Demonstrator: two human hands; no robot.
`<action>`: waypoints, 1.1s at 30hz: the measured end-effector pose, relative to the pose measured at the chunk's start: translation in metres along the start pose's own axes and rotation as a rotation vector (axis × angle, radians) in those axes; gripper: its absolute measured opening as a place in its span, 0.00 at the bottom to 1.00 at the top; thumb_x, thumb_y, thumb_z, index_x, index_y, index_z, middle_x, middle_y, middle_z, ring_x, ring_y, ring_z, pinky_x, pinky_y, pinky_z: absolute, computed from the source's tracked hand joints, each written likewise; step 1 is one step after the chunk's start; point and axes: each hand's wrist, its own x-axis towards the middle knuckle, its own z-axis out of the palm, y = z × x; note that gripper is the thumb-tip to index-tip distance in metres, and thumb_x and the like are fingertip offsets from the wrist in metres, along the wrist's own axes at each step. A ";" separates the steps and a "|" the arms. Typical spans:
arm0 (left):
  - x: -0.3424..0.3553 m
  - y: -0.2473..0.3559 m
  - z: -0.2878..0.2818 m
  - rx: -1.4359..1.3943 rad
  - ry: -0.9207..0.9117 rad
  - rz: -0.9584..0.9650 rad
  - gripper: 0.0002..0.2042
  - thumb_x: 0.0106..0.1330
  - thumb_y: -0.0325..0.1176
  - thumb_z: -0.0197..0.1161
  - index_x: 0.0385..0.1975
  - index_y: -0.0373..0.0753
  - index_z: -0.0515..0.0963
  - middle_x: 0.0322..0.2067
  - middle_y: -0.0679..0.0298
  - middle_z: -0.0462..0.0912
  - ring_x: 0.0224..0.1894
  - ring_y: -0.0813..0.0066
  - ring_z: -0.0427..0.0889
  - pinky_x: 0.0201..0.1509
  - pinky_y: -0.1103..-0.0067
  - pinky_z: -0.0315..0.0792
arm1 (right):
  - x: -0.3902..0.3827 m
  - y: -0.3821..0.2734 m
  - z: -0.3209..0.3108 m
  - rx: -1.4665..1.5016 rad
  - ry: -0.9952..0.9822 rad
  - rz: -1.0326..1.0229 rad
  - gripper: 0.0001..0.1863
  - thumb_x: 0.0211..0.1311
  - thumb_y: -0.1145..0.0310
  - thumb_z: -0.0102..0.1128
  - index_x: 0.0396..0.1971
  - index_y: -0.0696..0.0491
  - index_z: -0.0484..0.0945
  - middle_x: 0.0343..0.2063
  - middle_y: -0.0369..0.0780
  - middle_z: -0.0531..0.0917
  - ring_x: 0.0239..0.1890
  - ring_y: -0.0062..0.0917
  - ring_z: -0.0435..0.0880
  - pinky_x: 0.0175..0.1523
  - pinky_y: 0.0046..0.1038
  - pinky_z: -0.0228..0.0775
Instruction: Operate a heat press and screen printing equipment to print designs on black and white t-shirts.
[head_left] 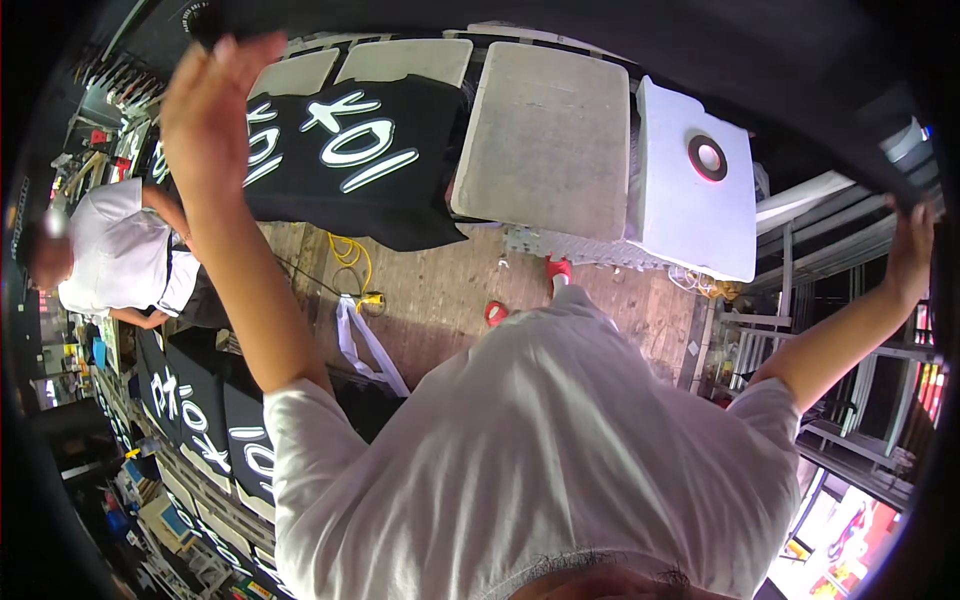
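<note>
A wide sheet of black cloth (700,60) spans the top of the view, raised in front of me; its full shape is cut off. My left hand (210,110) is lifted high at the upper left, its fingers closed at the cloth's left end. At the far right my right hand (910,245) pinches the cloth's other end. Below it stand a bare grey platen (550,140) and a white-covered platen (690,220), on which lies a roll of tape (708,158). To the left, black shirts (400,180) with white lettering lie over more platens.
A co-worker (120,245) in a white shirt stands at the left. Behind are more printed black shirts (185,400) on a row of platens. A yellow cable (350,260) and a white strip (365,345) lie on the wooden floor. Metal racks (850,400) stand at the right.
</note>
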 end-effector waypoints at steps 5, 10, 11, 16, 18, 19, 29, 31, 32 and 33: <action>-0.126 -0.022 -0.024 0.090 0.231 -0.265 0.11 0.62 0.27 0.60 0.42 0.26 0.76 0.41 0.53 0.82 0.46 0.67 0.81 0.56 0.69 0.70 | -0.128 -0.010 0.033 0.344 -0.420 0.283 0.22 0.62 0.57 0.60 0.43 0.64 0.78 0.32 0.43 0.81 0.36 0.27 0.79 0.48 0.34 0.69; -0.195 -0.035 -0.017 -0.004 0.423 -0.386 0.08 0.60 0.23 0.60 0.38 0.28 0.78 0.36 0.60 0.82 0.38 0.74 0.80 0.49 0.77 0.71 | -0.164 -0.068 0.075 0.517 -0.937 0.384 0.23 0.55 0.55 0.66 0.25 0.66 0.82 0.19 0.45 0.84 0.19 0.24 0.82 0.27 0.22 0.71; -0.199 -0.040 -0.021 -0.040 0.384 -0.418 0.08 0.60 0.23 0.60 0.38 0.27 0.78 0.35 0.60 0.82 0.38 0.74 0.80 0.47 0.80 0.69 | -0.165 -0.072 0.079 0.552 -1.007 0.412 0.20 0.56 0.59 0.67 0.22 0.65 0.82 0.17 0.45 0.83 0.18 0.24 0.82 0.25 0.22 0.71; -0.221 -0.028 -0.032 -0.061 0.342 -0.370 0.15 0.56 0.29 0.62 0.41 0.27 0.78 0.40 0.53 0.83 0.43 0.65 0.81 0.55 0.72 0.69 | -0.156 -0.091 0.098 0.913 -0.989 0.127 0.18 0.58 0.63 0.65 0.19 0.65 0.81 0.12 0.44 0.81 0.11 0.25 0.79 0.17 0.21 0.69; -0.214 -0.017 -0.025 -0.082 0.327 -0.347 0.12 0.55 0.26 0.61 0.38 0.28 0.78 0.37 0.55 0.82 0.39 0.68 0.80 0.51 0.75 0.69 | -0.149 -0.085 0.101 0.897 -1.023 0.092 0.18 0.58 0.63 0.65 0.19 0.65 0.81 0.11 0.44 0.80 0.11 0.25 0.79 0.16 0.21 0.69; -0.209 -0.012 -0.018 -0.058 0.366 -0.347 0.09 0.55 0.23 0.60 0.35 0.28 0.78 0.33 0.59 0.82 0.34 0.73 0.79 0.47 0.79 0.69 | -0.146 -0.082 0.101 0.882 -1.056 0.057 0.19 0.58 0.62 0.65 0.19 0.65 0.81 0.10 0.44 0.79 0.10 0.24 0.79 0.16 0.21 0.69; -0.242 -0.098 -0.043 0.726 -0.048 -1.168 0.13 0.66 0.39 0.62 0.30 0.33 0.78 0.25 0.69 0.76 0.30 0.82 0.72 0.37 0.83 0.65 | -0.189 -0.007 0.245 0.123 -1.289 0.530 0.17 0.51 0.60 0.67 0.34 0.58 0.81 0.26 0.41 0.81 0.32 0.25 0.81 0.37 0.26 0.72; -0.255 -0.117 -0.043 0.706 -0.061 -1.116 0.13 0.66 0.39 0.62 0.37 0.33 0.77 0.31 0.66 0.79 0.35 0.80 0.75 0.43 0.82 0.67 | -0.215 0.003 0.283 -0.419 -1.373 0.279 0.16 0.52 0.64 0.67 0.38 0.58 0.80 0.31 0.43 0.84 0.37 0.26 0.82 0.43 0.29 0.73; -0.256 -0.124 -0.042 0.684 -0.072 -1.059 0.15 0.66 0.39 0.62 0.44 0.33 0.77 0.36 0.63 0.82 0.40 0.77 0.78 0.49 0.81 0.69 | -0.218 0.017 0.299 -0.383 -1.437 0.416 0.17 0.53 0.63 0.66 0.40 0.55 0.80 0.34 0.43 0.84 0.39 0.26 0.83 0.44 0.29 0.73; -0.247 -0.124 -0.032 0.683 -0.075 -1.061 0.15 0.66 0.39 0.62 0.44 0.33 0.77 0.36 0.63 0.82 0.40 0.77 0.78 0.49 0.81 0.69 | -0.217 0.026 0.316 -0.339 -1.499 0.550 0.17 0.53 0.61 0.66 0.42 0.53 0.80 0.36 0.44 0.85 0.40 0.27 0.83 0.44 0.30 0.73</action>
